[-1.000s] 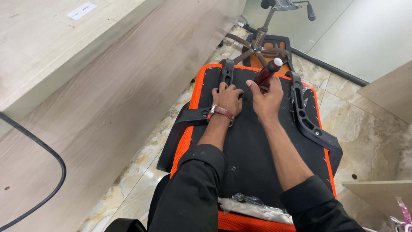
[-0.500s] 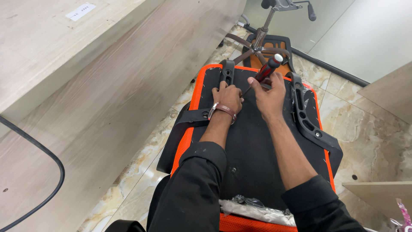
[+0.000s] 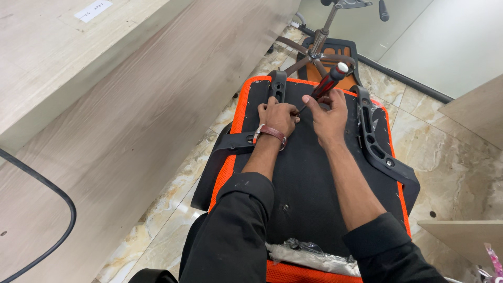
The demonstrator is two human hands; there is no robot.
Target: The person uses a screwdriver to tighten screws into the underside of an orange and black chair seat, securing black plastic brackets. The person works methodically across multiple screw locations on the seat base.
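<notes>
Since before, almost nothing moved: right hand (image 3: pixel 329 111) stays closed around the screwdriver (image 3: pixel 324 86), left hand (image 3: pixel 279 116) pressing the chair underside (image 3: pixel 309 173) beside it. Tilted, the tip may slip.

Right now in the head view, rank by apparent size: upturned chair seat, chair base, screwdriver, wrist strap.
1. Upturned chair seat, by far the largest.
2. Chair base, though it lies farther from the camera, so it shows smaller.
3. Screwdriver in the right hand.
4. Wrist strap on the left hand.
</notes>
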